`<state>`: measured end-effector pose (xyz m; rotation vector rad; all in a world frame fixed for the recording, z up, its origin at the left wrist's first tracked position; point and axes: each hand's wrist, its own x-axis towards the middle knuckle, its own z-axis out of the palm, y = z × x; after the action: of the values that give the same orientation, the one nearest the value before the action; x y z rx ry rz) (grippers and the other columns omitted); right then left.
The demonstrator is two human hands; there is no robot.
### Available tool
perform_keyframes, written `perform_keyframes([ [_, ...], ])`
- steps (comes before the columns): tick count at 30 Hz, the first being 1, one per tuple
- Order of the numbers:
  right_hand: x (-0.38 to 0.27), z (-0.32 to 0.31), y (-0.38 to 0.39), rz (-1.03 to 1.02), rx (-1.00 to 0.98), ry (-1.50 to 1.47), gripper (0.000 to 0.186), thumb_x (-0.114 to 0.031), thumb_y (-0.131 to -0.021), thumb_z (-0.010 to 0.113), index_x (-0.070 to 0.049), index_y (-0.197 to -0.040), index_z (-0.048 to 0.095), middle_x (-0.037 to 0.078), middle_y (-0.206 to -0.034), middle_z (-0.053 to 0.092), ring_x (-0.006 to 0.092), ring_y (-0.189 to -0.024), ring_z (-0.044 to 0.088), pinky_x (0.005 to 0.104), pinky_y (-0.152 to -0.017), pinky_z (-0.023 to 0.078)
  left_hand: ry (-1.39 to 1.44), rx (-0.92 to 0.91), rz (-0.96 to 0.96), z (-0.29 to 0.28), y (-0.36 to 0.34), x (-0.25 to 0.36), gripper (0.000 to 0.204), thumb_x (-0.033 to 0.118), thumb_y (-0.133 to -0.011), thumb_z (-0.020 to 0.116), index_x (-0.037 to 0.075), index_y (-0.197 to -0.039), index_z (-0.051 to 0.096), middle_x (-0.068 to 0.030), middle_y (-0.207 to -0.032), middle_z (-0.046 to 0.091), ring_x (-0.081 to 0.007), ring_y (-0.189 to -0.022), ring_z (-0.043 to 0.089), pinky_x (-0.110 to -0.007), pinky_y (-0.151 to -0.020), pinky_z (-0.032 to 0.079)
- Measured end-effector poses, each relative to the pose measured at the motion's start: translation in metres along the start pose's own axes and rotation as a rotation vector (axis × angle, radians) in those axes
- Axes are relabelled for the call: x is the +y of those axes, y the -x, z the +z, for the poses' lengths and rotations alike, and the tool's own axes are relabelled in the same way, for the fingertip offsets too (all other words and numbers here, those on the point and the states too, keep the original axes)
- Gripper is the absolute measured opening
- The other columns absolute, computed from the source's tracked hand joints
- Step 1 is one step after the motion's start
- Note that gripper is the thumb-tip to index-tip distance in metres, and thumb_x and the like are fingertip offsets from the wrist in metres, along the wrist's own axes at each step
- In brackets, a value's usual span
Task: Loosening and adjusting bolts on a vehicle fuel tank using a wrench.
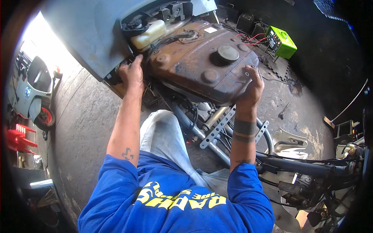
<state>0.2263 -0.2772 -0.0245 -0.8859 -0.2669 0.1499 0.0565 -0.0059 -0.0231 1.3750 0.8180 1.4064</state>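
Observation:
A rust-brown metal fuel tank (186, 62) with a round dull cap (228, 53) lies over a scooter's tubular frame (217, 149). My right hand (251, 87) grips its near right corner, thumb on top and fingers out of sight underneath. At the tank's left side, my left hand (133, 73) is closed, between the tank and a grey body panel (97, 35). What its fingers hold is hidden. Just beyond that hand sits a yellowed plastic reservoir (149, 34) with a black cap. A dark hose (171, 39) runs to a round fitting on the tank.
A bright green battery charger (283, 42) with red leads stands at the far right. Body panels (289, 141) and cables lie on the right. Leftward are a pale scooter (35, 91) and a red plastic item (20, 138). A perforated metal strip (218, 128) crosses the frame.

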Motion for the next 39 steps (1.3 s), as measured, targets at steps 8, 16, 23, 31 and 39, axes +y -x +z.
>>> perform_keyframes([
  [8,0.0,0.006,-0.002,0.081,0.047,-0.117,0.013,-0.009,-0.082,0.063,-0.002,-0.093,0.062,0.004,-0.079,0.062,0.0128,-0.064,0.058,0.0244,-0.058,0.046,-0.023,0.045,0.057,-0.001,-0.002,0.001,0.024,0.011,-0.071,0.074,0.0,-0.092,0.068,-0.0043,-0.087,0.066,-0.0171,-0.078,0.059,-0.032,-0.077,0.046],
  [16,0.0,0.007,-0.001,0.05,0.052,-0.099,0.013,-0.009,-0.083,0.061,-0.001,-0.093,0.062,0.006,-0.079,0.062,0.0134,-0.064,0.057,0.0243,-0.059,0.046,0.112,-0.016,0.05,-0.004,-0.003,-0.008,0.022,0.009,-0.072,0.073,-0.002,-0.09,0.068,-0.0053,-0.088,0.067,-0.0163,-0.079,0.06,-0.032,-0.076,0.047],
  [23,-0.004,0.012,0.003,0.02,0.052,-0.074,0.012,-0.01,-0.083,0.061,-0.001,-0.092,0.062,0.005,-0.079,0.061,0.0129,-0.067,0.057,0.0243,-0.062,0.046,-0.11,0.059,0.026,-0.003,-0.004,0.0,0.025,0.011,-0.07,0.075,-0.002,-0.09,0.067,-0.005,-0.087,0.066,-0.0169,-0.077,0.059,-0.032,-0.076,0.047],
  [31,0.001,0.002,-0.002,0.05,0.051,-0.045,0.012,-0.011,-0.083,0.062,-0.003,-0.092,0.063,0.003,-0.082,0.061,0.0121,-0.071,0.057,0.0252,-0.065,0.045,0.06,-0.01,0.057,-0.005,-0.005,-0.008,0.024,0.011,-0.07,0.076,0.0,-0.09,0.068,-0.0027,-0.085,0.065,-0.0145,-0.076,0.058,-0.031,-0.073,0.046],
  [39,0.001,0.0,-0.004,0.082,0.041,-0.084,0.012,-0.012,-0.083,0.062,-0.004,-0.092,0.063,0.003,-0.081,0.062,0.0124,-0.072,0.057,0.025,-0.066,0.046,0.014,0.036,0.069,0.0,0.0,-0.002,0.021,0.01,-0.074,0.072,0.001,-0.092,0.068,-0.0016,-0.087,0.065,-0.0131,-0.076,0.057,-0.029,-0.074,0.045],
])
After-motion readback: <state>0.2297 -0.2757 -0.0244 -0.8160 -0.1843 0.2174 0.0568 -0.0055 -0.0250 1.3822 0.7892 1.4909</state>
